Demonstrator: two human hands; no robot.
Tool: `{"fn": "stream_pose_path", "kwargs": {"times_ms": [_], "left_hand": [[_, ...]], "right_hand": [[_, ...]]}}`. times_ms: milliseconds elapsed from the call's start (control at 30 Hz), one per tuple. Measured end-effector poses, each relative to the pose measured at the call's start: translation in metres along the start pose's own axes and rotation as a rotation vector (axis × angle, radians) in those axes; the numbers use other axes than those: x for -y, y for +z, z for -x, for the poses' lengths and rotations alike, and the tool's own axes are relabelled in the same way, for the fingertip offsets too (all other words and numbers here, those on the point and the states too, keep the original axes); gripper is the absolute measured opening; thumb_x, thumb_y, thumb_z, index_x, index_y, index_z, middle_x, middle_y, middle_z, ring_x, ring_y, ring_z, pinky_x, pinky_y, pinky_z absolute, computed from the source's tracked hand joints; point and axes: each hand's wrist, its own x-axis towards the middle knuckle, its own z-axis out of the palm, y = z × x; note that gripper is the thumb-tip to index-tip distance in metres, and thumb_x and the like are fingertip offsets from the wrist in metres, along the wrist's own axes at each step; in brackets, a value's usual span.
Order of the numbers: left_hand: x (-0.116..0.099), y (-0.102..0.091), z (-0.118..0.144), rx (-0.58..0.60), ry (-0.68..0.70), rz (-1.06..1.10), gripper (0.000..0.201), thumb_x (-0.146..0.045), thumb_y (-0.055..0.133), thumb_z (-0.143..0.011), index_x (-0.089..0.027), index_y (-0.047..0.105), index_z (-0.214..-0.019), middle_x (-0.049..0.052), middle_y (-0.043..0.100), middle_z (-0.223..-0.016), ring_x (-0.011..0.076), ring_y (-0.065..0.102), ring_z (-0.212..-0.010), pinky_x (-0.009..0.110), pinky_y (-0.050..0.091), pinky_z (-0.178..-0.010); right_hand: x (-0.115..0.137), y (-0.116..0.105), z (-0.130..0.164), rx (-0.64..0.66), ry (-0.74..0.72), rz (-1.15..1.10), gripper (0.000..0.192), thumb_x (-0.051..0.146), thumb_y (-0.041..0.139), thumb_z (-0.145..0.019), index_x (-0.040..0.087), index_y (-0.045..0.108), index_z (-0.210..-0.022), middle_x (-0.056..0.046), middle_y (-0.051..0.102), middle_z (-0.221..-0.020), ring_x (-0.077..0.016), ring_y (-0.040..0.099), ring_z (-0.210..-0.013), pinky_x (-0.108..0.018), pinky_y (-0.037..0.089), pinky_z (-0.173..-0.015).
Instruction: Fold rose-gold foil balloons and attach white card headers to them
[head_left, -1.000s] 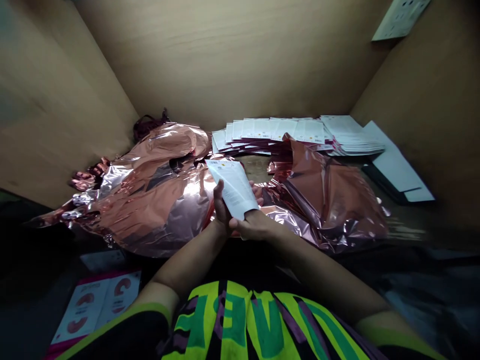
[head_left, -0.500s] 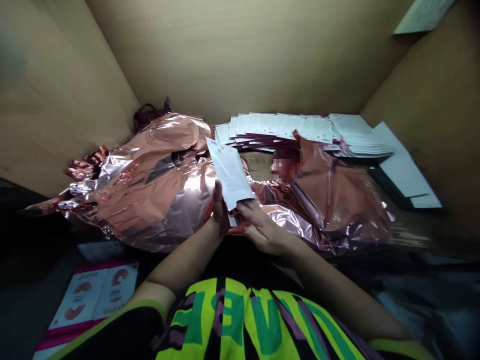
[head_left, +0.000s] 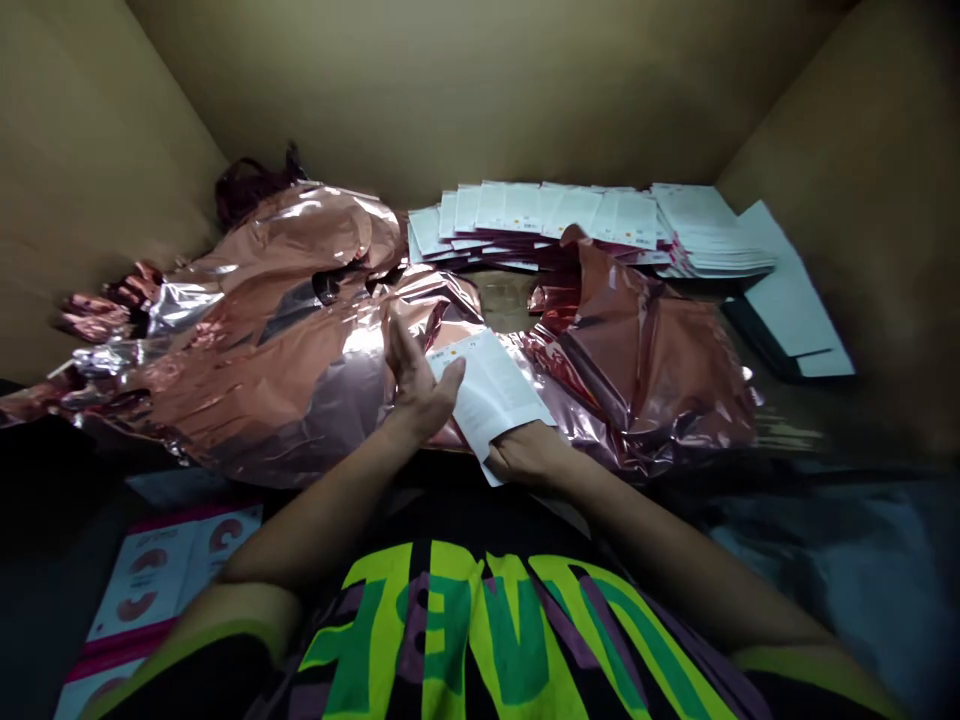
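A white printed paper sleeve (head_left: 499,385) is tilted in front of me, its open end toward my body. The fingers of my right hand (head_left: 529,452) are inside that open end and hidden, so their grip does not show. My left hand (head_left: 420,385) is open at the sleeve's left side, fingers stretched out and the thumb at the sleeve's edge. Under and beside both hands lie shiny rose-gold foil sheets (head_left: 285,370), crumpled and flattened. More rose-gold foil (head_left: 652,370) is bunched up on the right.
Overlapping white sleeves (head_left: 525,207) run along the back, beside a neat stack (head_left: 701,230). A white card (head_left: 799,300) lies over something dark at the right. Printed cards (head_left: 161,570) sit low on the left. Tan panels (head_left: 465,90) enclose the back and sides.
The sleeve has turned more to the left and come down toward me. My right hand has gone deeper into its open end. My left hand has spread, its thumb now over the sleeve's edge.
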Motion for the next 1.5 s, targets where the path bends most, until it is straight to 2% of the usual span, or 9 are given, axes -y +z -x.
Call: {"fn": "stream_pose_path", "kwargs": {"times_ms": [100, 200, 400, 500, 900, 1067, 1300, 1433, 1500], "left_hand": [[0.006, 0.008, -0.024, 0.322, 0.147, -0.587, 0.061, -0.043, 0.037, -0.096, -0.021, 0.030, -0.153, 0.009, 0.024, -0.161, 0.0283, 0.011, -0.151, 0.050, 0.006, -0.123], [0.015, 0.027, -0.034, 0.614, 0.155, -0.827, 0.060, -0.044, 0.023, -0.100, -0.023, 0.020, -0.156, 0.006, 0.009, -0.165, 0.0282, 0.001, -0.152, 0.054, 0.000, -0.121], [0.032, 0.037, -0.027, 0.517, 0.265, -0.815, 0.075, -0.063, 0.033, -0.094, -0.021, 0.022, -0.156, 0.009, 0.011, -0.164, 0.0313, -0.001, -0.152, 0.054, -0.005, -0.121], [0.035, 0.037, -0.031, 0.512, 0.286, -0.723, 0.086, -0.073, 0.043, -0.085, -0.022, 0.030, -0.153, 0.010, 0.017, -0.163, 0.0365, -0.001, -0.151, 0.059, -0.012, -0.118], [0.031, 0.041, -0.035, 0.529, 0.242, -0.672, 0.087, -0.071, 0.055, -0.079, -0.026, 0.035, -0.150, 0.010, 0.016, -0.163, 0.0422, -0.004, -0.149, 0.062, -0.020, -0.112], [0.031, 0.041, -0.035, 0.529, 0.243, -0.709, 0.086, -0.071, 0.054, -0.080, -0.027, 0.033, -0.151, 0.009, 0.014, -0.164, 0.0403, -0.003, -0.150, 0.062, -0.019, -0.113], [0.037, 0.042, -0.036, 0.515, 0.269, -0.701, 0.077, -0.064, 0.049, -0.086, -0.027, 0.034, -0.151, 0.008, 0.015, -0.164, 0.0376, -0.002, -0.150, 0.062, -0.018, -0.113], [0.039, 0.040, -0.040, 0.541, 0.289, -0.680, 0.075, -0.065, 0.045, -0.088, -0.028, 0.033, -0.152, 0.007, 0.015, -0.164, 0.0368, -0.002, -0.151, 0.062, -0.016, -0.114], [0.040, 0.040, -0.043, 0.554, 0.307, -0.663, 0.077, -0.066, 0.046, -0.087, -0.028, 0.033, -0.152, 0.006, 0.016, -0.164, 0.0367, 0.000, -0.151, 0.061, -0.014, -0.115]], "right_hand": [[0.005, 0.007, 0.006, 0.135, 0.033, 0.142, 0.040, 0.030, 0.042, -0.091, 0.016, 0.066, -0.119, -0.013, 0.067, -0.121, -0.0278, 0.056, -0.116, -0.040, 0.039, -0.103], [0.010, 0.017, 0.018, 0.155, 0.115, 0.261, 0.034, 0.030, 0.045, -0.093, 0.012, 0.071, -0.105, -0.017, 0.071, -0.105, -0.0298, 0.062, -0.101, -0.042, 0.044, -0.095], [0.000, 0.004, 0.066, -0.238, -0.012, 0.038, 0.024, 0.029, 0.052, -0.095, 0.016, 0.069, -0.108, -0.012, 0.071, -0.104, -0.0241, 0.064, -0.100, -0.039, 0.049, -0.095], [-0.015, -0.009, 0.070, -0.417, 0.152, -0.045, 0.018, 0.026, 0.055, -0.094, 0.022, 0.069, -0.104, -0.009, 0.068, -0.098, -0.0211, 0.064, -0.092, -0.036, 0.053, -0.086], [-0.022, -0.018, 0.045, -0.190, 0.226, -0.010, 0.011, 0.028, 0.059, -0.090, 0.020, 0.064, -0.084, -0.009, 0.062, -0.090, -0.0240, 0.058, -0.089, -0.037, 0.049, -0.079], [-0.027, -0.016, 0.040, -0.276, 0.318, -0.115, 0.039, 0.027, 0.058, -0.089, 0.019, 0.052, -0.127, -0.009, 0.065, -0.096, -0.0231, 0.062, -0.086, -0.038, 0.051, -0.078], [-0.023, -0.017, 0.031, -0.114, 0.288, -0.103, 0.052, 0.024, 0.049, -0.090, 0.014, 0.041, -0.140, -0.011, 0.065, -0.092, -0.0243, 0.062, -0.082, -0.037, 0.051, -0.072], [-0.014, -0.053, 0.057, 0.433, 0.174, -0.645, 0.042, 0.033, 0.054, -0.092, 0.019, 0.050, -0.132, -0.001, 0.062, -0.075, -0.0136, 0.057, -0.061, -0.025, 0.047, -0.056], [-0.015, -0.060, 0.065, 0.455, 0.219, -0.750, 0.028, 0.038, 0.058, -0.090, 0.019, 0.060, -0.111, 0.000, 0.060, -0.072, -0.0120, 0.056, -0.059, -0.023, 0.046, -0.053]]}}
